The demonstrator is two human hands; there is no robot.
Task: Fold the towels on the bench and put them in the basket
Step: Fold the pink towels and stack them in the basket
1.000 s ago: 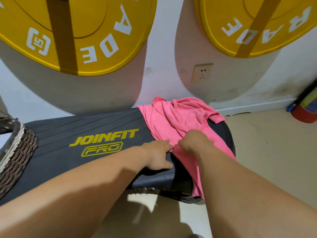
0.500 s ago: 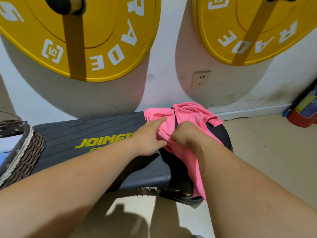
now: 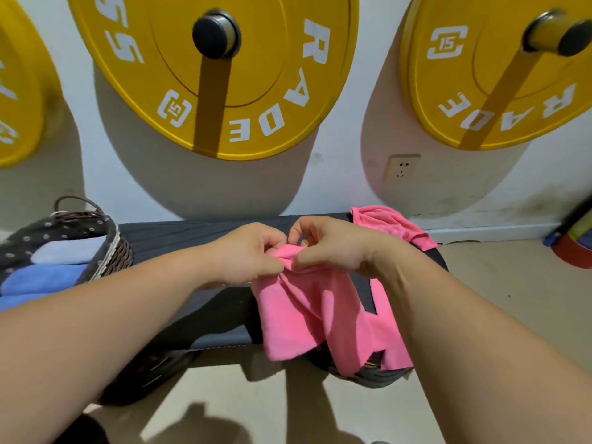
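The left hand (image 3: 246, 254) and the right hand (image 3: 333, 248) each pinch the top edge of the pink towel (image 3: 301, 315). The two hands are close together, with thumbs and fingers closed on the cloth. The towel is held up a little over the bench (image 3: 179, 232), near its right end, and the rest hangs down past the front edge.

This looks like the start of a fold. Next, I think, the hands should slide apart along the edge so the towel opens flat (it is bunched up in the middle now). Then it can be laid on the bench and folded.

The basket (image 3: 109, 251) is at the left end of the bench, with folded blue towels (image 3: 45, 277) inside.

More pink cloth (image 3: 384, 222) lies at the back right corner of the bench. I cannot tell if it is the same towel or another one, because the right arm covers the join. The view cuts off the basket's left side.
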